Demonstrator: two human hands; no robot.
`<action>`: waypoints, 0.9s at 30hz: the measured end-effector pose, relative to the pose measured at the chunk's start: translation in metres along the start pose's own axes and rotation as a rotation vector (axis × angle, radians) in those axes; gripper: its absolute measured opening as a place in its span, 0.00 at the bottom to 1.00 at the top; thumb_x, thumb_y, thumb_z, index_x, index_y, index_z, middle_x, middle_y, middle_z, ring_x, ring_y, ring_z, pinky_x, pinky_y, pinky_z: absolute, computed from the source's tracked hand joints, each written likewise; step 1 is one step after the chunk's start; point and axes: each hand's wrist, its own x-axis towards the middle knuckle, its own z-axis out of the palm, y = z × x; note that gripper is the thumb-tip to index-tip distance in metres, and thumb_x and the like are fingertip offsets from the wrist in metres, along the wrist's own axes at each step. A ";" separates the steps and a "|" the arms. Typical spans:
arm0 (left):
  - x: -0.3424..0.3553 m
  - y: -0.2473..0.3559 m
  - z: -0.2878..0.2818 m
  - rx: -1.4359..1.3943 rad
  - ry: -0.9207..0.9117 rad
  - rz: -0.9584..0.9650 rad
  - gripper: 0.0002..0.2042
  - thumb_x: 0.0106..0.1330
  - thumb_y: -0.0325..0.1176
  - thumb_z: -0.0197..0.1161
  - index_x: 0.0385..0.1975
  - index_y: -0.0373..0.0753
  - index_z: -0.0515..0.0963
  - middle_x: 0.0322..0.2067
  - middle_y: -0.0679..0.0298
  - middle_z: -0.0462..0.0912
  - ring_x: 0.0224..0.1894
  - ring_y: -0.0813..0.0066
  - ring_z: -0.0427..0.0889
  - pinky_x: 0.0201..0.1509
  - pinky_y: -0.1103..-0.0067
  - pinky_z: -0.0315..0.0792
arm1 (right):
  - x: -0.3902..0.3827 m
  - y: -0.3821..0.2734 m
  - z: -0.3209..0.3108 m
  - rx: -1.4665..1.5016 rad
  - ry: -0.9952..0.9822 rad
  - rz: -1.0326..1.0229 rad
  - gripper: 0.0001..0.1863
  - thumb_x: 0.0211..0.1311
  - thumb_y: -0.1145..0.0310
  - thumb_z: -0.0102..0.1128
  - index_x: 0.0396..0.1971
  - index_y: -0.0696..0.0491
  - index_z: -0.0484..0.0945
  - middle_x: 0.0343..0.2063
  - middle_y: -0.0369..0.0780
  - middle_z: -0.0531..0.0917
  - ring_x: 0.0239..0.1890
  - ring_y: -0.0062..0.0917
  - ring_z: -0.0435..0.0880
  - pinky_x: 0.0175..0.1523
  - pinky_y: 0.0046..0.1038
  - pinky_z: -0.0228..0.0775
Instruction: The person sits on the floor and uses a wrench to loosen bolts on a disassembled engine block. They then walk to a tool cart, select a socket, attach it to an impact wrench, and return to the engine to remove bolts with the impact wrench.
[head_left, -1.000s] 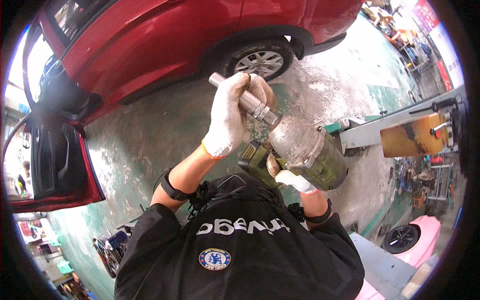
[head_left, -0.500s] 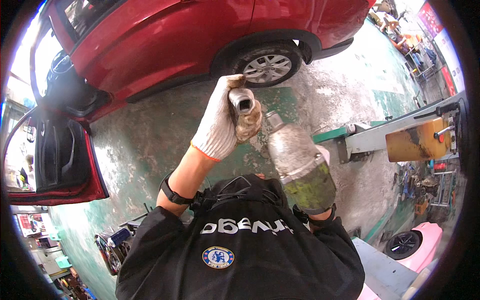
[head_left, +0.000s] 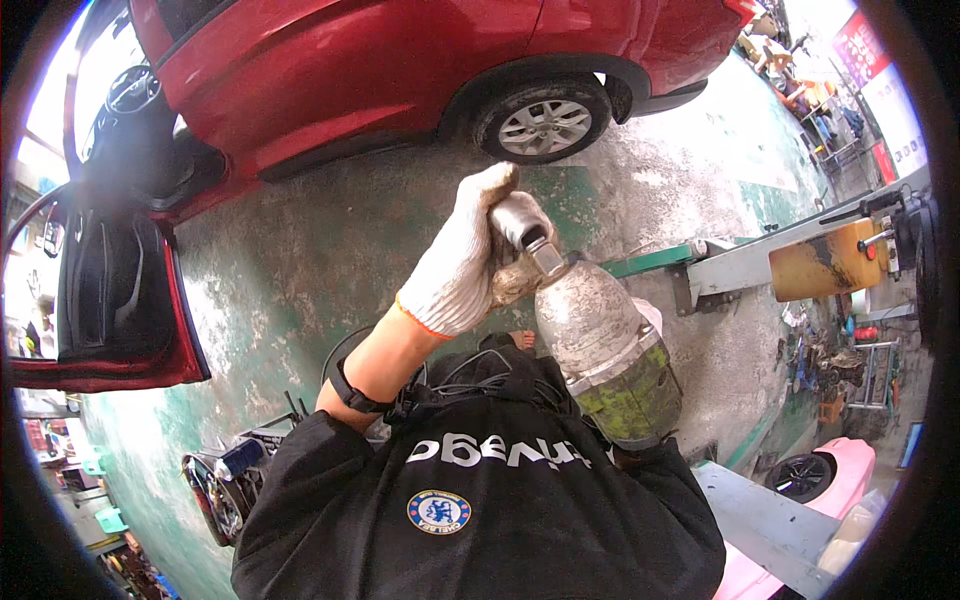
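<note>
My left hand [head_left: 450,262], in a white knit glove with dirty fingertips, is closed round a silver metal socket [head_left: 510,215]. The socket's open end faces the square drive [head_left: 548,258] of a large impact wrench [head_left: 597,335] and touches it or nearly does; I cannot tell how far they overlap. The wrench has a scuffed silver nose and a green body. My right hand [head_left: 648,311] shows only as a bit of white glove behind the wrench, which it holds; its fingers are hidden.
A red car [head_left: 380,70] stands ahead, door [head_left: 110,300] open at left, rear wheel [head_left: 543,127] beyond my hands. A grey-green lift arm [head_left: 730,275] with a yellowish box [head_left: 820,262] is at right, a pink car [head_left: 830,470] lower right. Wheeled equipment [head_left: 240,480] stands lower left.
The socket has turned from lying lengthwise, its open end now toward me and the wrench's drive. My left hand has moved slightly right and down toward the drive since half a second ago.
</note>
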 end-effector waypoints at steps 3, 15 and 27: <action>-0.027 0.002 -0.024 0.151 -0.106 0.091 0.32 0.72 0.60 0.44 0.19 0.35 0.75 0.16 0.59 0.74 0.12 0.76 0.65 0.13 0.81 0.55 | -0.014 -0.004 0.020 0.058 -0.028 0.060 0.19 0.63 0.65 0.63 0.47 0.65 0.80 0.40 0.41 0.86 0.40 0.23 0.86 0.48 0.26 0.78; -0.110 0.020 -0.074 0.437 0.165 0.331 0.22 0.74 0.47 0.54 0.25 0.35 0.81 0.16 0.67 0.77 0.15 0.82 0.72 0.20 0.83 0.67 | -0.029 -0.033 0.098 -0.049 -0.140 0.161 0.16 0.63 0.65 0.65 0.43 0.64 0.82 0.34 0.39 0.87 0.34 0.20 0.86 0.42 0.22 0.79; -0.179 -0.018 -0.162 0.055 0.205 0.475 0.20 0.73 0.42 0.47 0.34 0.34 0.84 0.34 0.61 0.87 0.33 0.73 0.82 0.41 0.77 0.76 | -0.004 0.029 0.205 -0.934 -0.587 0.135 0.24 0.67 0.55 0.59 0.57 0.53 0.74 0.50 0.43 0.80 0.50 0.30 0.80 0.53 0.36 0.73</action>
